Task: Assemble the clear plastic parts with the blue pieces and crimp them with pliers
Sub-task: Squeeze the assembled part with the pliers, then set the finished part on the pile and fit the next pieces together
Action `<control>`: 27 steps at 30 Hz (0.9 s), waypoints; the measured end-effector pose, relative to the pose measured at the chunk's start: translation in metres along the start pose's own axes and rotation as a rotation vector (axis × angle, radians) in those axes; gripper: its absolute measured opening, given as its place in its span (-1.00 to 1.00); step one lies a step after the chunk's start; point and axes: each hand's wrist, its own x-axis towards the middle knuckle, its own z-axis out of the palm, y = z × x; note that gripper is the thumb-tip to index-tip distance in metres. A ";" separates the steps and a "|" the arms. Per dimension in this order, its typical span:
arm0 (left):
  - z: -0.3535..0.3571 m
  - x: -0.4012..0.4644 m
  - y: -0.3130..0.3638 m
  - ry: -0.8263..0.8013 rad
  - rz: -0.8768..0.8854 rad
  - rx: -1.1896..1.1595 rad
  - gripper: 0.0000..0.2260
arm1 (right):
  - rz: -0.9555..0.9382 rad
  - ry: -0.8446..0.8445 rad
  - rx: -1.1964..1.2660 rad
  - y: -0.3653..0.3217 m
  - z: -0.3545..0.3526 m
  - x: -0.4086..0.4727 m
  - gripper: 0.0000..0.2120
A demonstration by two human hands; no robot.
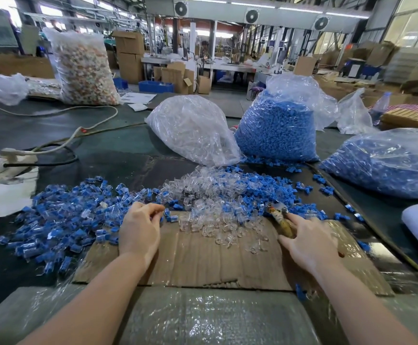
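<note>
A dark, smooth tabletop point(118, 145) fills the view. Four large crinkled plastic bags stand on it. At eleven o'clock is a tall bag of mixed pale pieces point(86, 68). At twelve o'clock slumps a bag of clear parts point(193, 130). At one o'clock is an open-topped bag of blue pieces point(277, 128), and at three o'clock lies another bag of blue pieces point(387, 163).

A flat, ribbed sheet of cardboard point(203, 260) lies at the centre, torn along its near edge. Across its far edge spreads a heap of loose clear parts point(210, 195), small glossy tubes, too many to count. At nine o'clock lies a pile of joined blue-and-clear pieces point(63, 215); loose blue pieces point(280, 192) scatter at two o'clock.

A white cable point(78, 115) curls at ten o'clock.

The left hand point(139, 230) hovers over the cardboard's left edge, fingertips pinched together on something too small to make out. The right hand point(310, 242) grips the worn handles of the pliers point(281, 219), whose nose points into the clear heap.
</note>
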 end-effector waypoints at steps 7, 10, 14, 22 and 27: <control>0.008 -0.010 0.024 -0.036 0.135 -0.012 -0.82 | -0.068 0.061 -0.076 -0.003 -0.006 -0.004 -0.42; 0.015 -0.031 0.056 -0.293 0.337 -0.158 -0.86 | -0.096 0.160 -0.002 -0.008 -0.012 -0.005 -0.54; 0.033 -0.069 0.093 -0.627 0.654 -0.226 -0.80 | -0.133 0.219 0.073 -0.010 -0.017 -0.005 -0.59; 0.069 -0.110 0.122 -0.827 1.194 0.136 -0.71 | -0.174 0.260 0.112 -0.008 -0.019 -0.007 -0.63; 0.070 -0.099 0.110 -0.783 1.031 -0.003 -0.78 | -0.201 0.247 0.129 -0.006 -0.017 -0.011 -0.67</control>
